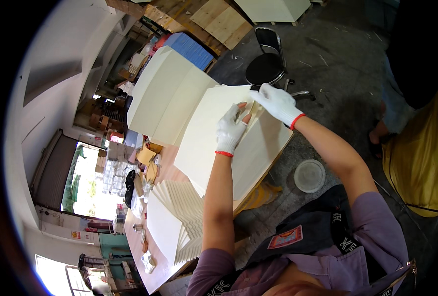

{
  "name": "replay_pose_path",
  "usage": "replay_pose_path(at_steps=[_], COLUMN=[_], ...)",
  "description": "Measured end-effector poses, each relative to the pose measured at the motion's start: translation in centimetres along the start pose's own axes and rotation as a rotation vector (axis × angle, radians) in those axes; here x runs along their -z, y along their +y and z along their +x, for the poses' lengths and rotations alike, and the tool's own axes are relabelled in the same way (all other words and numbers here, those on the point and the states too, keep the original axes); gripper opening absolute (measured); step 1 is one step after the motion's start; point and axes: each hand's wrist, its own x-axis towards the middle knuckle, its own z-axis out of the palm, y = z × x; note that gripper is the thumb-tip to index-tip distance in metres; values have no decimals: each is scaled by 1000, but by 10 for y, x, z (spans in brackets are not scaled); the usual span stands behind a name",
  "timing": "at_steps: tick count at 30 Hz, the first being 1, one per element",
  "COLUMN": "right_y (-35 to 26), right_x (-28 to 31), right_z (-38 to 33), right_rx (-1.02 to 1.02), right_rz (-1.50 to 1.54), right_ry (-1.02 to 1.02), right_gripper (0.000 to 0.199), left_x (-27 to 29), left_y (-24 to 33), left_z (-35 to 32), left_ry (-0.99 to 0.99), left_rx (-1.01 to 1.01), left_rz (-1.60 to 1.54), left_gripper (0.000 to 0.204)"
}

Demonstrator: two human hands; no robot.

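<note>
Both my hands wear white knit gloves with red cuffs. My left hand [231,129] rests at the edge of a large cream cardboard sheet [204,126], with its bare thumb and a bare fingertip apart. Just to the right, my right hand [277,102] has its fingers closed at the far right corner of the cardboard, by a narrow strip along the edge. What lies under those fingers is partly hidden. Another pale board surface [265,143] stretches below the hands toward the table's edge.
Fanned, folded cream sheets [187,222] are piled on the wooden table [167,165] near my left arm. A larger folded board [167,93] stands beyond. A black chair [267,69], a round pale lid or bucket [309,176] and a yellow sack [421,153] are at the right, near another person's leg.
</note>
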Motion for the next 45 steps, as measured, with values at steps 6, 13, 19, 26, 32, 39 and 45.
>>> replay_pose_path(at_steps=[6, 13, 19, 26, 32, 39, 45], right_y=[26, 16, 6, 13, 13, 9, 10], right_x=[8, -5, -17, -23, -25, -20, -24], right_z=[7, 20, 7, 6, 4, 2, 3], right_rx=[467, 412, 55, 61, 67, 71, 93], right_rz=[-453, -107, 237, 269, 355, 243, 230], right_ry=[-56, -104, -98, -31, -27, -25, -26], right_gripper=[44, 39, 43, 44, 44, 46, 45], left_x=[-2, -3, 1, -3, -2, -2, -3], left_y=[15, 13, 5, 3, -4, 1, 3], left_z=[-4, 0, 0, 0, 3, -1, -1], left_ry=[33, -35, -39, -27, -63, -38, 60], left_rx=[-3, 26, 70, 27, 74, 35, -100], left_rz=[8, 127, 62, 101, 14, -17, 94], left_gripper=[31, 26, 28, 34, 36, 32, 28])
